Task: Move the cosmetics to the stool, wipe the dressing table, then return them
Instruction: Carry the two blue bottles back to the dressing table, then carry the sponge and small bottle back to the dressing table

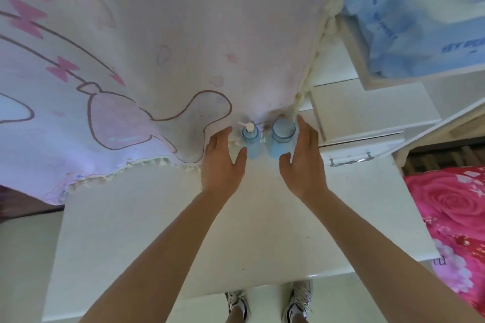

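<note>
Two light blue cosmetic bottles stand side by side at the back of the white dressing table (162, 231). The left one is a pump bottle (252, 142) with a white pump head. The right one is a capped bottle (282, 139) with a wide round lid. My left hand (223, 162) is just left of the pump bottle, fingers straight, thumb near its side. My right hand (301, 160) is just right of the capped bottle, fingers straight along it. Neither hand is curled round a bottle. The stool is not in view.
A pink-patterned cloth (118, 73) with a fringed edge hangs behind the bottles and over the table's back left. A white drawer unit (367, 118) with a handle stands at the right, a blue bag (420, 21) above it. A red floral blanket (451, 217) lies at far right.
</note>
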### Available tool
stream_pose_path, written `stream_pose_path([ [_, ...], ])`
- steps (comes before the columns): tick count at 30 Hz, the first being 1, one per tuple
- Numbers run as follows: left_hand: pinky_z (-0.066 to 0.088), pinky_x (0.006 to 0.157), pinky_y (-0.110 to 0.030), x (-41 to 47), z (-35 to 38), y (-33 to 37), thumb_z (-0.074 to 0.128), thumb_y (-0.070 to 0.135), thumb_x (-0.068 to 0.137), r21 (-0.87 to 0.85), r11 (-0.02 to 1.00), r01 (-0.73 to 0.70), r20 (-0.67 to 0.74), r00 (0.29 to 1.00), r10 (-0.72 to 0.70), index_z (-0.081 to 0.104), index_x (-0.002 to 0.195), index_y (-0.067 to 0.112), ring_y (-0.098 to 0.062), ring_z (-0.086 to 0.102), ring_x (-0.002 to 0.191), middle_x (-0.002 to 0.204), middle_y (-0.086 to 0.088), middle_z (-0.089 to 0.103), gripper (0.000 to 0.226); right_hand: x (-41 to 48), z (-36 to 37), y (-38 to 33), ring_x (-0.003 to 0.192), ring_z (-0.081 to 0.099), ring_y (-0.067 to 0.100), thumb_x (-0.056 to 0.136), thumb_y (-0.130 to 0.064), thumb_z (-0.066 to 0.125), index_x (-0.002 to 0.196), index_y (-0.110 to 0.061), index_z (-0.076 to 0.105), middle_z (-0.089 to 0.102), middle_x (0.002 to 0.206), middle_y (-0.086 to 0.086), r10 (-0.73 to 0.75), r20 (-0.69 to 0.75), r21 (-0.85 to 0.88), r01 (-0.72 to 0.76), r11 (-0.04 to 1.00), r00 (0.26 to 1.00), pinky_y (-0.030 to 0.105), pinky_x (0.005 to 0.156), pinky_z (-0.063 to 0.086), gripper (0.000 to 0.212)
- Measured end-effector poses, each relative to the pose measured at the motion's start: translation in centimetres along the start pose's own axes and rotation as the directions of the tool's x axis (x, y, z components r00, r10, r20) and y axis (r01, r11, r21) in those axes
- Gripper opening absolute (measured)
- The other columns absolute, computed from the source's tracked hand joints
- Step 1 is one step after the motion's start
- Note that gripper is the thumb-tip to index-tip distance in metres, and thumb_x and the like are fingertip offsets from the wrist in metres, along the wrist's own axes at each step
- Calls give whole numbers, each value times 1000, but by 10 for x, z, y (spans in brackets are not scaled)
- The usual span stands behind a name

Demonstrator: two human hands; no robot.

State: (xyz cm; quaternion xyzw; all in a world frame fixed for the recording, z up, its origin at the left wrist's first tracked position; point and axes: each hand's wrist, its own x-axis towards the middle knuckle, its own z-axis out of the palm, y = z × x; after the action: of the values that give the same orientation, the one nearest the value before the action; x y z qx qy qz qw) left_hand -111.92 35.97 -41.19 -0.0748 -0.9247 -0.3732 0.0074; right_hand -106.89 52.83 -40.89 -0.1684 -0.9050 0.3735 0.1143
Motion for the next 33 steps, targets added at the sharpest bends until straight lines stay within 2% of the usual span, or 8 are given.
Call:
stream_pose_path([
  [3, 53, 75, -33, -9, -57, 22, 56, 28, 96, 116, 979, -170, -133, 974, 185, 65, 112, 18, -23, 64, 85, 109, 2, 66, 20, -6, -29, -33, 133, 40, 32, 82, 2, 61, 149, -9, 34, 39, 146, 14, -122, -6, -82, 121, 989, 993, 43, 88, 51, 73],
  [5, 54, 67, -33, -11, -98, 38, 54, 25, 96, 188, 945, -267, -234, 923, 307, 68, 101, 14, -22, 64, 81, 99, 0, 70, 18, -1, -50, -60, 128, 43, 31, 86, -4, 60, 144, -12, 43, 45, 139, 13, -216, 6, -113, 215, 970, 976, 44, 87, 53, 62],
  [10, 46, 83, -32, -30, -207, 75, 53, 23, 95, 447, 838, -314, -469, 715, 518, 71, 100, 10, -23, 65, 96, 105, -4, 71, 22, 18, -87, -148, 106, 53, 23, 89, -9, 59, 128, -15, 60, 53, 118, 8, -517, -162, -46, 517, 855, 841, 33, 77, 50, 40],
  [15, 44, 94, -44, -103, -299, 79, 52, 26, 98, 628, 775, -75, -582, 616, 531, 68, 113, 8, -30, 57, 117, 125, -11, 63, 28, 7, -83, -239, 106, 50, 19, 90, -13, 54, 126, -15, 60, 53, 117, 5, -704, -232, 128, 738, 662, 671, 19, 85, 37, 36],
  [20, 25, 112, -58, -216, -369, 48, 40, 47, 99, 711, 619, 335, -616, 720, 318, 47, 143, 16, -35, 27, 144, 156, -17, 30, 54, -62, -38, -322, 115, 52, 25, 94, -17, 54, 124, -8, 62, 56, 123, 10, -852, -197, 291, 859, 421, 484, 38, 97, 47, 32],
  [22, 17, 115, -59, -272, -395, 34, 32, 55, 99, 678, 563, 473, -669, 714, 206, 34, 151, 21, -34, 14, 148, 160, -16, 16, 62, -107, -13, -355, 120, 51, 27, 96, -24, 53, 125, -9, 63, 56, 129, 11, -895, -160, 356, 870, 341, 416, 41, 100, 45, 34],
  [27, 9, 117, -59, -437, -463, -10, 25, 62, 97, 522, 381, 763, -836, 547, 47, 19, 155, 27, -30, -1, 150, 163, -12, 1, 68, -249, 52, -448, 145, 29, 34, 100, -38, 49, 141, -14, 52, 38, 153, 14, -982, -122, 414, 906, 84, 147, 50, 116, 28, 47],
  [33, 7, 118, -58, -617, -522, -57, 25, 64, 94, 281, 244, 928, -941, 316, -122, 6, 155, 33, -24, -8, 150, 163, -5, -8, 71, -445, 114, -531, 152, 4, 33, 100, -51, 38, 158, -20, 14, 6, 165, 13, -996, 14, 538, 841, -64, -85, 48, 123, 12, 69],
])
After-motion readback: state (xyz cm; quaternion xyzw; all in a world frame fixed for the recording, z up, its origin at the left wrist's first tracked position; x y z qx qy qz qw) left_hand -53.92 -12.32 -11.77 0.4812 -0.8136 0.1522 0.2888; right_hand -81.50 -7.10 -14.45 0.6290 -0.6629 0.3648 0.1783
